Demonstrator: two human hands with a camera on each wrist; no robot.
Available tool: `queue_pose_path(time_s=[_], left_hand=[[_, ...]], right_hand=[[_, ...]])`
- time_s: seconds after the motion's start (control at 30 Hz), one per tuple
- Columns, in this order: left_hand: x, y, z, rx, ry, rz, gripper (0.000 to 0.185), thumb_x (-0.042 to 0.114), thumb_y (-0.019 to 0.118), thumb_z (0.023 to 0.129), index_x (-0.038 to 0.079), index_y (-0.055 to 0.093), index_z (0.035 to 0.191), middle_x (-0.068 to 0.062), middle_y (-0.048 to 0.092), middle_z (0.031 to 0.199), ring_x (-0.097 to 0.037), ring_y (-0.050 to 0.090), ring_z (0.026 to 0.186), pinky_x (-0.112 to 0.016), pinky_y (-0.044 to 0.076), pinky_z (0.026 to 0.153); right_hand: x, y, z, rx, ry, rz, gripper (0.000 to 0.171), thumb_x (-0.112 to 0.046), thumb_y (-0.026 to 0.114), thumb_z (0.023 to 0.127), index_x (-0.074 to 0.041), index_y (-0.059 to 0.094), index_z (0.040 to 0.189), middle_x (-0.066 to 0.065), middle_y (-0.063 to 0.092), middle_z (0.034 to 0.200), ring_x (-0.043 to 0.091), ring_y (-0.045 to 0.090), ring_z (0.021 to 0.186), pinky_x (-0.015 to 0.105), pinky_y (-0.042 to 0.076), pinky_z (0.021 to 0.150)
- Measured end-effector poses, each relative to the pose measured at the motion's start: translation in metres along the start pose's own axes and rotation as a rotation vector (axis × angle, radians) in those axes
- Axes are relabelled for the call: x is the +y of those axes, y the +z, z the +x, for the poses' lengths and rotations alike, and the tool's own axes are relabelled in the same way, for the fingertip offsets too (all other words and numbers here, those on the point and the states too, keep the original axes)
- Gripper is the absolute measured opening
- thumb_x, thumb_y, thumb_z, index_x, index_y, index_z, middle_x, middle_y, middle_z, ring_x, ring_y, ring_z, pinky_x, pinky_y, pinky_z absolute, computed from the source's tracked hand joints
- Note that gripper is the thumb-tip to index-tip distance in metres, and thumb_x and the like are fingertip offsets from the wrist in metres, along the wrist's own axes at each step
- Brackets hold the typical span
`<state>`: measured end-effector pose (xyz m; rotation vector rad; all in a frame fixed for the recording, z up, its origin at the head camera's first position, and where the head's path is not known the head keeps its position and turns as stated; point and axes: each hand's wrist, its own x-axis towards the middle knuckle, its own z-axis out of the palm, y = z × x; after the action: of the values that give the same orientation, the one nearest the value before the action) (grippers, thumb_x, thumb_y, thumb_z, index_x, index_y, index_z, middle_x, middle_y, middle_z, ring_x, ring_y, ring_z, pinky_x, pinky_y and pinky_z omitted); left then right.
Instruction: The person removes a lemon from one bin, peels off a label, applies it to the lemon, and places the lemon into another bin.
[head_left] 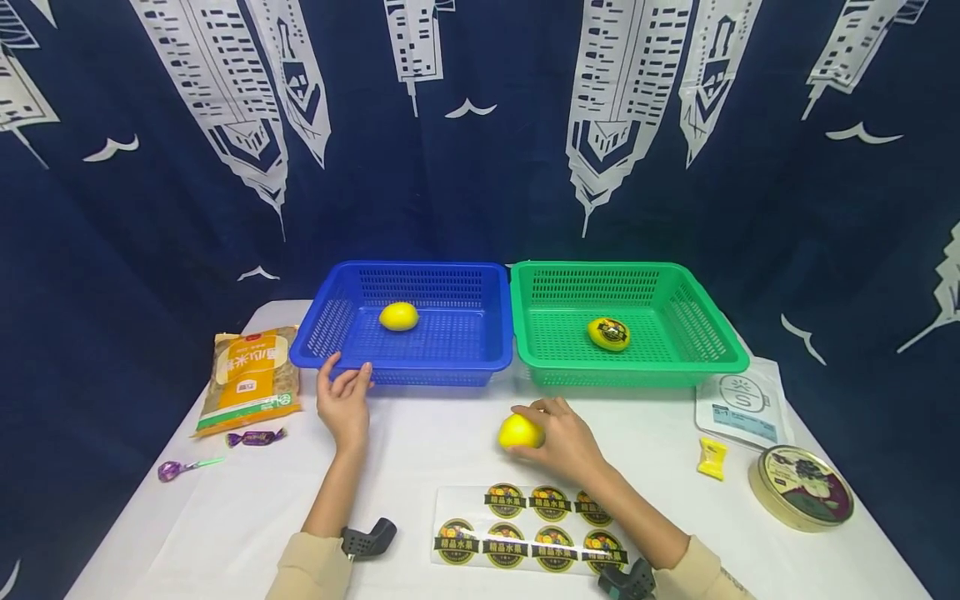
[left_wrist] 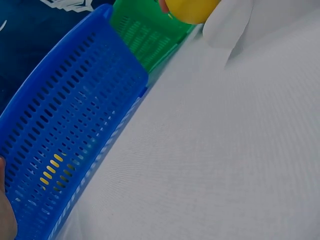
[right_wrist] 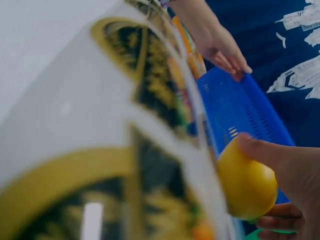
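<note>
My right hand holds a yellow lemon between thumb and fingers, above the white table. In the right wrist view, the thumb lies along the side of this lemon. My left hand touches the front of the blue basket near its left corner, fingers loosely bent. A second lemon without a visible sticker lies in that basket. In the green basket lies a lemon bearing a dark round label. A sheet of round stickers lies under my right forearm.
On the left are a food packet, a purple wrapped candy and a lollipop. A white pouch, a yellow wrapped candy and a round tin stand on the right. A dark patterned curtain hangs behind the baskets.
</note>
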<state>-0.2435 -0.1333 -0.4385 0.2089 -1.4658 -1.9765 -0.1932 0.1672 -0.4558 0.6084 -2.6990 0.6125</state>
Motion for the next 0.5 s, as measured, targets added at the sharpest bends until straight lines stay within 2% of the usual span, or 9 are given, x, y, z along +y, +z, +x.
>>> queue_pose_path(time_s=[0.1, 0.3, 0.5], left_hand=[[0.000, 0.001, 0.000, -0.003, -0.005, 0.000, 0.053, -0.001, 0.071, 0.078, -0.005, 0.048, 0.126, -0.011, 0.062, 0.076, -0.011, 0.064, 0.067, -0.026, 0.056, 0.065], [0.001, 0.001, -0.002, -0.007, -0.010, 0.009, 0.054, -0.001, 0.071, 0.078, -0.005, 0.048, 0.127, -0.013, 0.062, 0.077, -0.012, 0.064, 0.067, -0.026, 0.056, 0.065], [0.001, 0.001, -0.001, -0.007, -0.010, 0.001, 0.053, -0.002, 0.070, 0.078, -0.006, 0.047, 0.126, -0.013, 0.061, 0.077, -0.011, 0.064, 0.067, -0.025, 0.056, 0.065]], right_hand=[[0.003, 0.003, -0.003, -0.014, 0.030, 0.015, 0.066, -0.051, 0.077, 0.066, -0.016, 0.063, 0.120, 0.005, 0.056, 0.102, 0.021, 0.051, 0.093, 0.036, 0.050, 0.075], [0.009, 0.001, -0.010, -0.081, 0.033, 0.109, 0.074, -0.045, 0.082, 0.063, -0.018, 0.057, 0.127, 0.006, 0.059, 0.112, 0.024, 0.053, 0.102, 0.044, 0.048, 0.088], [0.011, 0.007, -0.015, -0.018, 0.007, 0.166, 0.071, -0.045, 0.081, 0.063, -0.015, 0.059, 0.124, 0.003, 0.065, 0.110, 0.019, 0.055, 0.099, 0.040, 0.048, 0.088]])
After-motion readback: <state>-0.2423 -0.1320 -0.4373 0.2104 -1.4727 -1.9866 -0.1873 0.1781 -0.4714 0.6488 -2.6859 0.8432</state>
